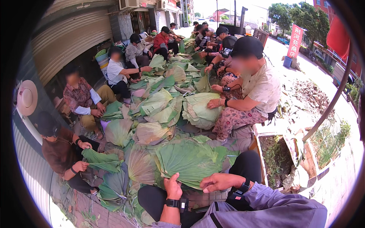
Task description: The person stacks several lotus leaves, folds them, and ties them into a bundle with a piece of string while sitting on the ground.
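A large green lotus leaf [192,159] lies spread in front of my knees, on top of other leaves. My left hand [173,187] is closed on its near left edge, thumb pointing up. At the near right edge, my right hand [220,181] has its fingers curled, the fingertips pinching the leaf's rim. Beside it on the left rests a browned lotus leaf [140,165]. Dark green leaves [114,181] are heaped farther left. Both my wrists carry dark bands.
A long pile of lotus leaves [161,102] runs away from me between two rows of seated people. A co-worker [251,83] at the right handles a pale leaf stack [201,110]; another [57,144] at the left holds a folded leaf [100,159]. A planter box [275,159] stands at my right.
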Tool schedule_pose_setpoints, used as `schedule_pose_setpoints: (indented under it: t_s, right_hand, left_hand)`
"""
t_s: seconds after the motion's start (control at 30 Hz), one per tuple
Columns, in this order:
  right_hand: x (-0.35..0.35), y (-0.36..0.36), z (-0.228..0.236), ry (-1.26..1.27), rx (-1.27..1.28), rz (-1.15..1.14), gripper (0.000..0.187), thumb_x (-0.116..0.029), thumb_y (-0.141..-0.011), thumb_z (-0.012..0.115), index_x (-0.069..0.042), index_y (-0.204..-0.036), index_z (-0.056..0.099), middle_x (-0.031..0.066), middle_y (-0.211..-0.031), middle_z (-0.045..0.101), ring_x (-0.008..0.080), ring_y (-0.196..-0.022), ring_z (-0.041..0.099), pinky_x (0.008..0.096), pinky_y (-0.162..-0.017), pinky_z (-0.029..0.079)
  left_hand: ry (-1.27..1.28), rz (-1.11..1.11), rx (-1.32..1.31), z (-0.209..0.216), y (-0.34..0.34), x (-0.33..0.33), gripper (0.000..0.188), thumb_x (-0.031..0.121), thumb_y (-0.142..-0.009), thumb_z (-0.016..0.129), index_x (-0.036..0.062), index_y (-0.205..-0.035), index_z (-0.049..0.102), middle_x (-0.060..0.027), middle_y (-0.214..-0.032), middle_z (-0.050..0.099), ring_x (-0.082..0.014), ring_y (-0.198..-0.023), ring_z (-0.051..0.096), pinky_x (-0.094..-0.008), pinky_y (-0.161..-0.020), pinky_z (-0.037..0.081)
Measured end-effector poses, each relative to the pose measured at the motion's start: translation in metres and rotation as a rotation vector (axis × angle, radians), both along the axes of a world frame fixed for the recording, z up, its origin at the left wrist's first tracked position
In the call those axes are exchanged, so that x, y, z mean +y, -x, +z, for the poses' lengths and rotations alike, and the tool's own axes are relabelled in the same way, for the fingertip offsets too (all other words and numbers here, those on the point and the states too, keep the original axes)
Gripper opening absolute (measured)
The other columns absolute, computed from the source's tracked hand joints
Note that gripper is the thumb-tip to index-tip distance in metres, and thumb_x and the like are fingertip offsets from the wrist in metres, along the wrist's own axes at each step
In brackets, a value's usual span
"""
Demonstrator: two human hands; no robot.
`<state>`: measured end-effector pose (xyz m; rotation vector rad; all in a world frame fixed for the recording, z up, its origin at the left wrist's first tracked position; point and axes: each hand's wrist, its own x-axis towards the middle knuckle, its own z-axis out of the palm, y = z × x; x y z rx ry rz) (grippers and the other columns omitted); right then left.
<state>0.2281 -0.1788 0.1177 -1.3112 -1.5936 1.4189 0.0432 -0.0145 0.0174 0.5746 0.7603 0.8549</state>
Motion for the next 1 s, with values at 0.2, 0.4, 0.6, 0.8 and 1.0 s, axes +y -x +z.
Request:
schedule_pose_setpoints:
  t_s: [0.2, 0.4, 0.6, 0.8, 1.0]
  right_hand:
    - [0.028, 0.002, -0.001, -0.152, -0.127, -0.308, 0.036, -0.029, -0.094, 0.066, 0.001, -0.113, 0.062, 0.0145, -0.098, 0.067, 0.0221, -0.089, 0.063, 0.0353, -0.081, 0.05]
    - [0.047, 0.014, -0.013, -0.206, -0.265, -0.382, 0.045, -0.036, -0.095, 0.064, 0.001, -0.12, 0.06, 0.0187, -0.114, 0.063, 0.0303, -0.101, 0.064, 0.0382, -0.086, 0.051]
    - [0.072, 0.02, -0.026, -0.374, -0.376, -0.366, 0.05, -0.038, -0.094, 0.064, 0.003, -0.122, 0.06, 0.021, -0.113, 0.061, 0.0351, -0.105, 0.061, 0.0411, -0.089, 0.049]
    - [0.075, 0.027, -0.036, -0.314, -0.267, -0.403, 0.049, -0.039, -0.096, 0.062, 0.003, -0.121, 0.06, 0.0191, -0.111, 0.062, 0.0312, -0.105, 0.06, 0.0389, -0.09, 0.048]
    - [0.076, 0.016, -0.038, -0.218, -0.116, -0.503, 0.043, -0.035, -0.098, 0.061, 0.002, -0.119, 0.061, 0.0172, -0.107, 0.065, 0.0256, -0.102, 0.062, 0.0367, -0.09, 0.048]
  left_hand:
    - [-0.053, -0.036, 0.057, 0.01, 0.0, -0.005, 0.043, -0.002, -0.081, 0.067, 0.0049, -0.123, 0.056, -0.0073, -0.111, 0.064, -0.0232, -0.099, 0.064, -0.0414, -0.081, 0.055]
    - [-0.109, -0.083, 0.052, 0.022, -0.001, -0.012, 0.034, 0.004, -0.083, 0.069, 0.0028, -0.115, 0.059, -0.0067, -0.105, 0.066, -0.0212, -0.094, 0.065, -0.039, -0.079, 0.054]
    - [-0.149, -0.11, -0.034, 0.033, -0.004, -0.016, 0.028, 0.005, -0.087, 0.067, 0.0034, -0.114, 0.058, -0.0063, -0.106, 0.064, -0.0191, -0.094, 0.064, -0.0366, -0.08, 0.054]
    - [-0.19, -0.125, -0.094, 0.024, -0.001, -0.015, 0.025, 0.008, -0.091, 0.064, 0.0052, -0.115, 0.059, -0.0051, -0.106, 0.066, -0.0174, -0.095, 0.064, -0.0366, -0.085, 0.052]
    - [-0.169, -0.181, -0.133, 0.043, -0.002, -0.023, 0.029, 0.003, -0.087, 0.065, 0.0025, -0.115, 0.059, -0.005, -0.107, 0.064, -0.0177, -0.097, 0.062, -0.0336, -0.088, 0.049]
